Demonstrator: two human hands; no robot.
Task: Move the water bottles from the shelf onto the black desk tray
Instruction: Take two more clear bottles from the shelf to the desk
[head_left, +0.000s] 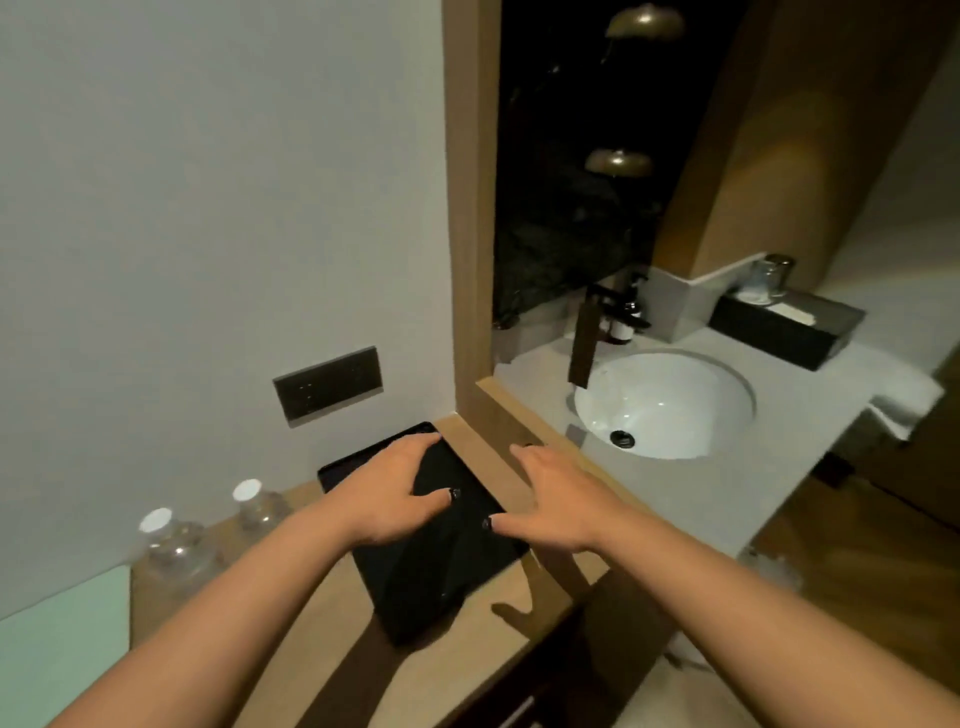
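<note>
Both hands hover over the black tray (447, 577) on the wooden bench (332, 670), holding nothing: the left hand (397, 493) with spread fingers above its far half, the right hand (550, 499) flat at its 3 o'clock edge. Two water bottles (174, 551) stand at 9 o'clock of the tray, apart from it. I judge no bottle is moved yet; next, one hand must reach left and grip a bottle.

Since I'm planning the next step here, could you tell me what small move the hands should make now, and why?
Probably the left hand should reach left to the nearer water bottle. Both hands hold nothing, the right hand beside the black tray, which carries no bottle, while both bottles, including the one further left, stand off the tray on the left.
</note>
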